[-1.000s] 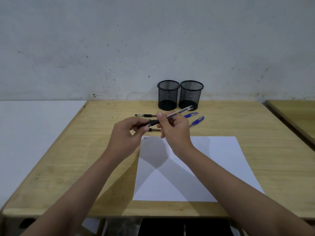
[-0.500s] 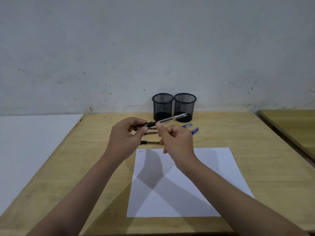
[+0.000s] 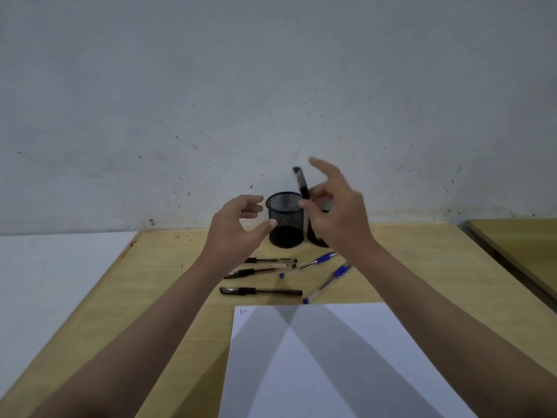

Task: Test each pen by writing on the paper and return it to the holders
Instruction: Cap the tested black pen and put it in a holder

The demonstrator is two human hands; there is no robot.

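My right hand (image 3: 337,212) pinches a black pen (image 3: 301,184) nearly upright, cap end up, between the two black mesh holders. The left holder (image 3: 284,220) shows fully; the right holder (image 3: 327,206) is mostly hidden behind my right hand. My left hand (image 3: 238,227) hovers just left of the left holder with curled fingers and nothing in it. Three black pens (image 3: 260,291) and two blue pens (image 3: 327,282) lie on the wooden desk between the holders and the white paper (image 3: 331,372). A small ink mark (image 3: 243,311) sits at the paper's top left corner.
The wooden desk (image 3: 156,282) stands against a grey wall. A white surface (image 3: 54,267) adjoins it on the left, and another wooden desk (image 3: 524,242) stands to the right across a narrow gap.
My left hand let go of the black pen. My right hand turned the pen from level to nearly upright and carried it back over the holders. The camera tilted up.
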